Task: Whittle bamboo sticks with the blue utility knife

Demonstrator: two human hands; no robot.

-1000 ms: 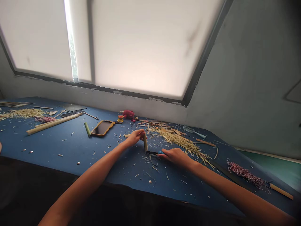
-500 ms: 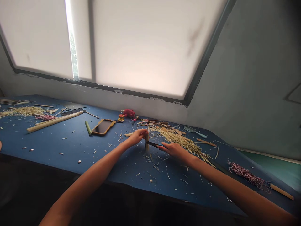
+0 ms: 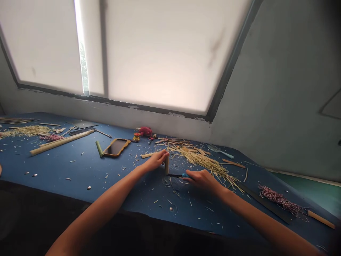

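Observation:
My left hand (image 3: 159, 159) pinches the top of a short bamboo strip (image 3: 167, 166) that stands upright on the blue table (image 3: 128, 188). In my right hand (image 3: 201, 178) is a knife (image 3: 176, 175) with a blue handle, its dark blade pointing left and lying against the strip's lower end. Thin curled shavings (image 3: 173, 185) lie on the table just below the blade. Behind my right hand spreads a pile of pale bamboo slivers (image 3: 205, 160).
Left of my hands lie a yellow-framed mirror or tablet-like object (image 3: 116, 147), a green bamboo piece (image 3: 99, 149) and a long bamboo length (image 3: 62, 142). To the right are a hairbrush (image 3: 220, 151), a bundle of red-and-white cord (image 3: 279, 200) and a dark flat strip (image 3: 263, 202).
The knife in my right hand has slid down along the bamboo strip, from about its middle to its lower end. My left hand still holds the top.

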